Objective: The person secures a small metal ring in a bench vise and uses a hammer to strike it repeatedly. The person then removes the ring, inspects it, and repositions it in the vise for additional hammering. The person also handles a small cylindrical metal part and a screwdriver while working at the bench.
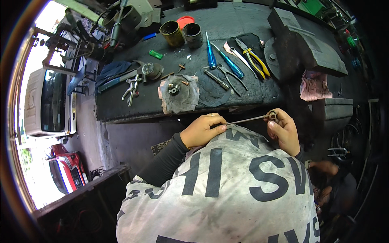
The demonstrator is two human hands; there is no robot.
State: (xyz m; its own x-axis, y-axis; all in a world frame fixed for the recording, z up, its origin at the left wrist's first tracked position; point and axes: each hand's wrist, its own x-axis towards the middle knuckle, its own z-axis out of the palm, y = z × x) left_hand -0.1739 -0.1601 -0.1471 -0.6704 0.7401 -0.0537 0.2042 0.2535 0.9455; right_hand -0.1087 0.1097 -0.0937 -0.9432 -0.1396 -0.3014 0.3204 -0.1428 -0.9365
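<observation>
My left hand (204,129) is closed in a pinch on one end of a thin metal rod (247,120), in front of the workbench edge. The rod reaches right to a small ring-shaped metal part (272,116). My right hand (284,130) grips that part between thumb and fingers; I cannot tell whether the rod tip is inside it or only touches it. Just beyond my hands, a stained cloth (165,95) lies on the bench with a small dark metal part (174,89) on it. Beside the cloth rest a cylindrical metal tool (216,79) and grey pliers (233,79).
On the dark workbench (239,20) lie blue screwdrivers (211,54), a wrench (243,60), yellow-handled pliers (255,58) and a hammer (121,79). Two tins (172,34) stand farther back. A bench vise (312,44) occupies the right. Another person (336,182) crouches at lower right.
</observation>
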